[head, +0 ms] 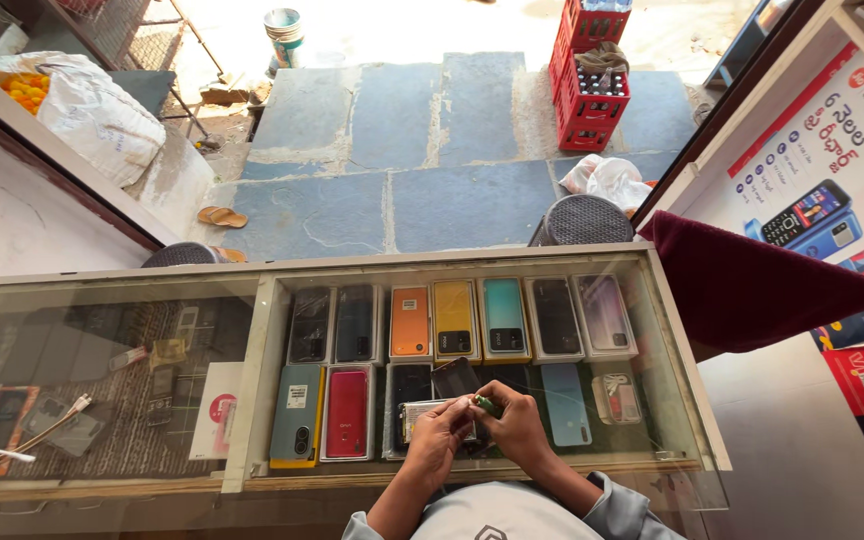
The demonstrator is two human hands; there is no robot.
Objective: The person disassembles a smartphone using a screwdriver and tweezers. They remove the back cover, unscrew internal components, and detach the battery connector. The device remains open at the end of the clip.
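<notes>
My left hand [439,437] and right hand [515,425] are close together over the glass counter [672,420], both pinching a small green thing [486,405] (too tiny to tell what) above the phones [457,320].

Both forearms reach up from the near edge of the worktop [472,262] and meet. The left hand [439,436] and right hand [514,420] are curled, fingertips pinched together and touching between them.
</notes>
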